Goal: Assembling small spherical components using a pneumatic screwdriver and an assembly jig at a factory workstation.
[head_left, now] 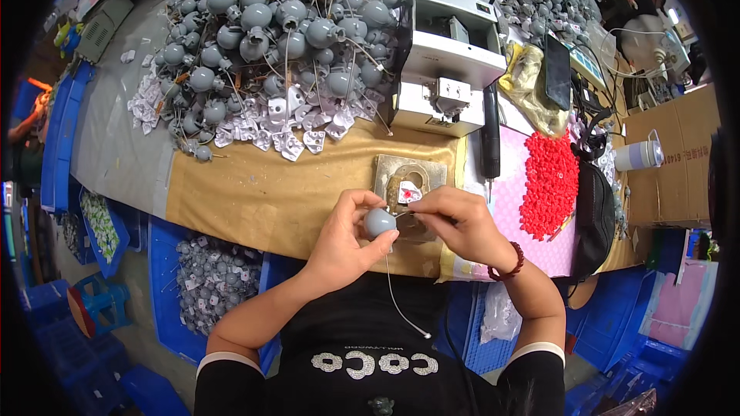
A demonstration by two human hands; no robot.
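Head view, looking down at a tan-covered table point(254, 192).

Left hand point(347, 235): grip clenched around a small grey rounded plastic ball-shaped part point(379, 222), thumb and fingertips wrapped over it, held just above the near table edge, in front of the chest. Thin white wire point(401, 304) hanging from the grey part down past the black shirt, ending in a small plug.

Right hand point(455, 223): grip pinched shut on a fine thin piece at the right side of the grey part; too small to tell what kind. Dark red bead bracelet point(510, 264) on the right wrist.

Just behind both hands: square tan metal fixture block point(408, 173) with a curved recess, lying flat on the table, a small red-and-white piece seated in it.

Farther back, left of centre: big heap of grey ball-shaped parts point(277, 23) with tangled wires, and a scatter of small white flat plastic pieces point(285, 127) along its near edge.

Back centre: white boxy bench machine point(447, 62), a black pen-shaped tool point(491, 131) lying just right of it.

Right of the hands: pink mat point(505, 185) carrying a pile of small red plastic bits point(549, 181). Black bag point(595, 216) at the table's right end.

Below the table, left: blue plastic bin point(166, 277) with more grey parts.

Far left edge: another person's hand point(38, 104), well apart.
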